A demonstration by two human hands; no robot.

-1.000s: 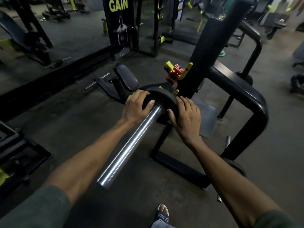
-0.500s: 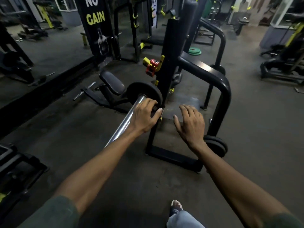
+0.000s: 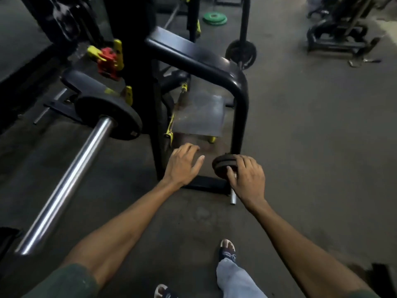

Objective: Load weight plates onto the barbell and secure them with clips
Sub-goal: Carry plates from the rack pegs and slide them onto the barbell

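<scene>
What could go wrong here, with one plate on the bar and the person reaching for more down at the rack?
1. The plate on the barbell has no clip outside it on the bare barbell sleeve, so it might slide outward; the red clip sits up on the rack.
2. The right hand curls over the small plates on a low peg; a loose grip could drop one near the sandalled foot.
3. The left hand hangs open, giving no support yet.

Dark, worn gym floor (image 3: pixel 300 147). Bearing a black rack frame (image 3: pixel 238 108), green plates (image 3: pixel 214 18), a grey mat (image 3: pixel 199 117).
</scene>
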